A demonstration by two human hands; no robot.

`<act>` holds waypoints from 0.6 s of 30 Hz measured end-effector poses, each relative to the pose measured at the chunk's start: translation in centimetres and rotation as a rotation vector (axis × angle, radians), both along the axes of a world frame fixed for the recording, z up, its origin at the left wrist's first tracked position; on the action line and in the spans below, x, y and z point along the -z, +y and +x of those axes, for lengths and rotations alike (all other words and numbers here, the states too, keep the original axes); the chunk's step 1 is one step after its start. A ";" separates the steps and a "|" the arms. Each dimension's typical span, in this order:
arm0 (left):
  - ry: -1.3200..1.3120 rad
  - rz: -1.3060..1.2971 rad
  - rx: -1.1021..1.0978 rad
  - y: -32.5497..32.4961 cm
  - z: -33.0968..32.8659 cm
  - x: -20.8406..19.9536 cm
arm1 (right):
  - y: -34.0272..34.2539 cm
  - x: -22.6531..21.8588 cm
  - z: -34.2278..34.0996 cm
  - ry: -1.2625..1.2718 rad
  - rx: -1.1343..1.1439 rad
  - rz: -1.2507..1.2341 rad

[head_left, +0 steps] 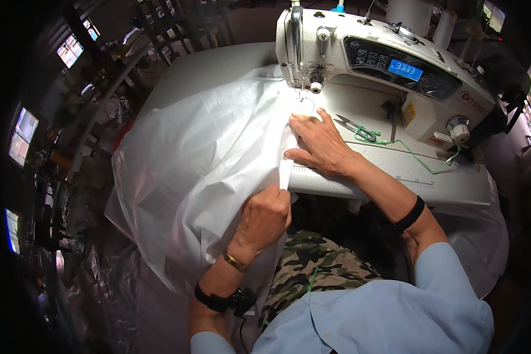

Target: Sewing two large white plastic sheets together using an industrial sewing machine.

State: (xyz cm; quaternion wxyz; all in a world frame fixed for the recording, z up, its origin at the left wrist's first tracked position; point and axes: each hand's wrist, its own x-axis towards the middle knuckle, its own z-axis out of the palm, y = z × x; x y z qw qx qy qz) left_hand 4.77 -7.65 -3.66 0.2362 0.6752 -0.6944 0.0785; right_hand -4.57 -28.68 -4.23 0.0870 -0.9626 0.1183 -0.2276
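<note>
The white translucent sheet (183, 153) lies ahead and to the left of the hands, on the sewing table (454, 189), spilling over its left and front edges. The relation that counts is its folded edge (285, 177): this long, narrow band runs from the presser foot (301, 98) toward the person, roughly square to the table's front edge. The right hand (323, 141) is the nearer to the foot, just beside it, with thumb and fingers spread, resting on the band from the right rather than closed around it. The left hand (264, 215) is clenched on the band's near end, at the front edge, knuckles up (what its fingertips do underneath, I cannot tell).

The lockstitch sewing machine (336, 56) stands along the table's far edge. Right of the right hand, well in from the front edge, lie dark thread snips (355, 127) with a green cord (416, 154) trailing toward the table's right end. As for containers, I cannot tell whether the dim clutter (71, 177) beyond the left edge includes any.
</note>
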 end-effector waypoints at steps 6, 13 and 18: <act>-0.097 0.027 -0.043 -5.0 0.9 -1.1 | -0.1 0.4 0.0 -0.010 0.010 0.000; -0.159 0.083 -0.122 -11.0 2.9 -1.7 | -0.8 0.6 0.8 -0.067 0.078 -0.023; 0.137 0.090 -0.197 -10.7 2.6 -2.6 | -1.2 0.1 0.7 -0.037 0.101 0.040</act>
